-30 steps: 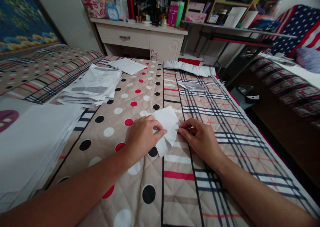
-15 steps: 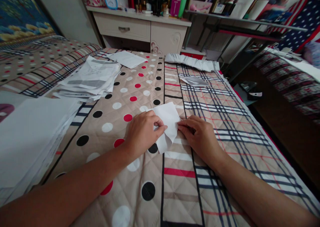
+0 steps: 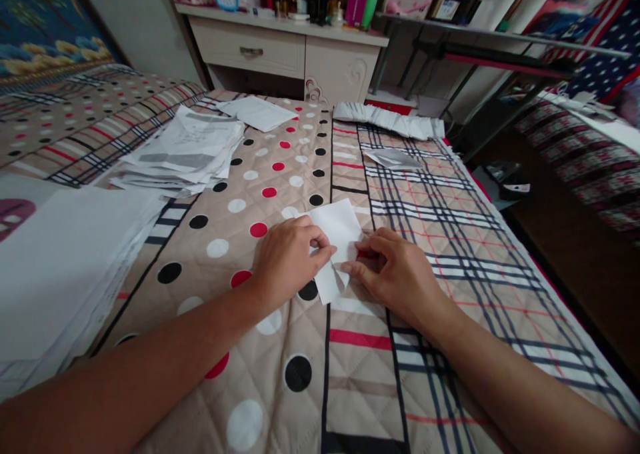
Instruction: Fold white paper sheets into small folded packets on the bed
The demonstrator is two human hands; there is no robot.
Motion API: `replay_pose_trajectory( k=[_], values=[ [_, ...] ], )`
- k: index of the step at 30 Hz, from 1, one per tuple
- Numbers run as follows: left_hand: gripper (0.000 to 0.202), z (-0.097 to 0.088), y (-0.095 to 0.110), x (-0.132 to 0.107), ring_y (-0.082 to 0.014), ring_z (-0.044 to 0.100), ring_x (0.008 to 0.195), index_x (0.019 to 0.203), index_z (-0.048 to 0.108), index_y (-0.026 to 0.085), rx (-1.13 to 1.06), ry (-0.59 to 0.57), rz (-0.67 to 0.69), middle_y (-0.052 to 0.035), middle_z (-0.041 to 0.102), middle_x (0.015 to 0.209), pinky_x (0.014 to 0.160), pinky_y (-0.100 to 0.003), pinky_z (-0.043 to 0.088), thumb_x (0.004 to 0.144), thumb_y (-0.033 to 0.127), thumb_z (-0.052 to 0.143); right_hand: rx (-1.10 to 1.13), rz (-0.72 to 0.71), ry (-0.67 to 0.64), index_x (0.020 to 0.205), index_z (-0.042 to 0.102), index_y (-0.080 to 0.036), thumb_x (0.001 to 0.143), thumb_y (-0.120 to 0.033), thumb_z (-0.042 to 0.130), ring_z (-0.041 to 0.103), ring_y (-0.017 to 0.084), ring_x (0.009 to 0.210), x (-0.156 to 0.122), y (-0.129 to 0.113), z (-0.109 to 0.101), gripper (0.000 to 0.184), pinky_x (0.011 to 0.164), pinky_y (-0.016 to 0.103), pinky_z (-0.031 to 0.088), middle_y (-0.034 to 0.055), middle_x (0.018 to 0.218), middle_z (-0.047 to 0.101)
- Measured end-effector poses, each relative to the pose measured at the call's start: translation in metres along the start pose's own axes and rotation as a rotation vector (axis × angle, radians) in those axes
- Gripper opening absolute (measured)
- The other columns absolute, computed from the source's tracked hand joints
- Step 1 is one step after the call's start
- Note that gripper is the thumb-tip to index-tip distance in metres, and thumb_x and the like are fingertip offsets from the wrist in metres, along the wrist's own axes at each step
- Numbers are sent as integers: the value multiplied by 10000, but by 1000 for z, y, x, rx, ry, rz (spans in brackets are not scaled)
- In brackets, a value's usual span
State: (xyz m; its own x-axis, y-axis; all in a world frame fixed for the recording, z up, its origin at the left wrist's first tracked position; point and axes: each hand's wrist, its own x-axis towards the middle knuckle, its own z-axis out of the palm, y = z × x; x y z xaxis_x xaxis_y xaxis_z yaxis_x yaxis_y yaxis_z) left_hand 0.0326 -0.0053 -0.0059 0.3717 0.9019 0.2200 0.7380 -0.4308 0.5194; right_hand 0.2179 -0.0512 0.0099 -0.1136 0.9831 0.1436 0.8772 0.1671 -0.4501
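A small white sheet of paper (image 3: pixel 340 222), partly folded, lies on the patterned quilt between my hands. My left hand (image 3: pixel 293 254) pinches the paper near its middle, thumb and curled forefinger pressed together at a crease. On the other side, my right hand (image 3: pixel 395 267) grips the paper's right edge, with the thumb on top of a lifted flap and the fingers bent behind the edge. The lower corner of the paper points towards me on the quilt. What lies under the fingertips is hidden.
To the left are a large paper stack (image 3: pixel 75 261) and a pile of printed sheets (image 3: pixel 185 147). Folded papers (image 3: pixel 260 113) lie farther back. A row of folded white paper (image 3: pixel 390 122) and a grey-white folded piece (image 3: pixel 393 159) lie at the back right. Beyond stands a dresser (image 3: pixel 250 37).
My right thumb has moved left onto the paper, pressing the flap inward. My left hand keeps its pinch. The whole view has shifted slightly.
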Motion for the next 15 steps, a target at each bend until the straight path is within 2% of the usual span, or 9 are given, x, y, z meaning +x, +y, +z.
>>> replay_pose_trajectory(
  k=[4, 15],
  values=[
    [147, 0, 1, 0, -189, 605, 787, 698, 676, 215, -1, 13, 2, -16, 655, 808, 706, -319, 437, 799, 321, 675, -84, 8, -15, 912, 689, -175, 743, -559, 713, 580, 167, 678, -2, -3, 0, 421, 576, 285, 406, 60, 901, 621],
    [152, 1, 0, -1, -189, 603, 788, 704, 677, 211, 2, 9, 13, -18, 651, 810, 704, -323, 424, 804, 326, 680, -250, 6, -44, 947, 641, -164, 751, -547, 709, 618, 212, 745, -4, -6, 2, 435, 614, 312, 421, 69, 941, 627]
  ],
)
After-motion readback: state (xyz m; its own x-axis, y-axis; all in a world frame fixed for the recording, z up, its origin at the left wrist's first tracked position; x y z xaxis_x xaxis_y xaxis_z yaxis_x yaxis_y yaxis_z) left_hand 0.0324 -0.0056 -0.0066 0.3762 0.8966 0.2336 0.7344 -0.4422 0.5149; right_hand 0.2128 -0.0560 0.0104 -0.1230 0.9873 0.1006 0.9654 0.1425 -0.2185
